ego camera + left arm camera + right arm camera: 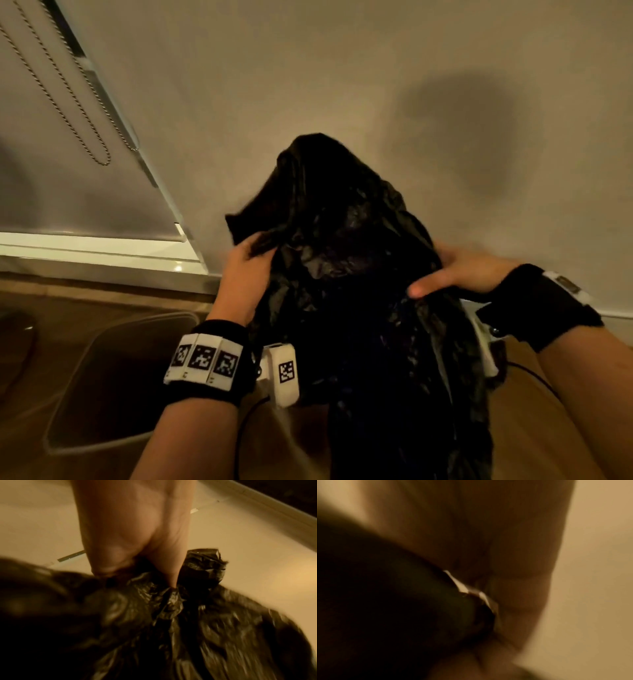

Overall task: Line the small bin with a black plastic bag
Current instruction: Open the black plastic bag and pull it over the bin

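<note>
A crumpled black plastic bag hangs in the air in front of me, billowing up toward the wall. My left hand grips its left edge, with bunched plastic squeezed between the fingers in the left wrist view. My right hand holds the right edge, thumb lying across the front. The right wrist view is blurred: palm against dark plastic. The small translucent bin stands on the floor at lower left, below my left wrist, open at the top.
A plain wall is close ahead with a white skirting board at its foot. A window blind with a bead chain is at upper left. Wooden floor lies under the bag. A thin cable hangs from my left wrist.
</note>
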Available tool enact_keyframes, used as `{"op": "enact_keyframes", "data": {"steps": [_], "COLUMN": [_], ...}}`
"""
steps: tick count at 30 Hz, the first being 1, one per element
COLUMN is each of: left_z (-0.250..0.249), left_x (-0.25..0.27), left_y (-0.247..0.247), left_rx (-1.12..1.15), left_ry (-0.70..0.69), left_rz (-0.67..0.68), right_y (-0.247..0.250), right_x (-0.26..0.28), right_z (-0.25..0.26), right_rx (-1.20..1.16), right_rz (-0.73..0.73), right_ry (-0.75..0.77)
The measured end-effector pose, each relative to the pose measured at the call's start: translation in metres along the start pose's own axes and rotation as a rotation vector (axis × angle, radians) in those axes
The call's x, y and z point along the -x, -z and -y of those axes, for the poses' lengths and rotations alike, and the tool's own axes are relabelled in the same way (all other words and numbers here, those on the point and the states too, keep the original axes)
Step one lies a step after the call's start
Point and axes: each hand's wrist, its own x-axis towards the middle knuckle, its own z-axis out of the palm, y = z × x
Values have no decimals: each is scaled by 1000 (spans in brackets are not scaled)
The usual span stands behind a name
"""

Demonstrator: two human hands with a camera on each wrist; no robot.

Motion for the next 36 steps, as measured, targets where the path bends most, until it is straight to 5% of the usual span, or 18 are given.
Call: {"op": "enact_keyframes", "data": {"steps": [2,6,11,13,14,16,18,21,23,25,28,30,32,36], "left_z": [-7,-9,-20,-29,-31,-28,-26,-31,-38,-44,-49,-43,-32,-14], "left_x": [-1,-7,-2,3,7,17,35,51,47,34,6,-16,-28,-22], "left_y": [9,37,37,16,3,-25,-49,-60,-44,-14,40,64,65,24], "left_rx": [23,-47,17,34,10,-28,-57,-164,-245,-233,-54,-78,-172,-222], "left_ry": [31,33,185,216,218,201,182,162,170,107,-168,-195,-50,200], "left_rz": [-58,-168,-10,13,23,139,396,751,866,805,261,19,60,356], "right_y": [0,21,26,7,-7,-39,-58,-61,-55,-47,-36,-32,-30,-31], "right_x": [-13,-21,-25,-21,-18,-18,-26,-38,-43,-43,-40,-37,-35,-41], "right_z": [-10,-20,-17,0,9,20,16,6,4,7,16,27,37,49], "right_rx": [300,274,626,747,647,296,-39,-322,-366,-452,-528,-547,-545,-479], "right_rz": [-148,-541,-807,-939,-883,-541,-217,-183,-225,-238,-227,-217,-178,-9], "right_ry": [-107,-63,30,182,229,151,6,-2,2,17,77,81,48,27]}}
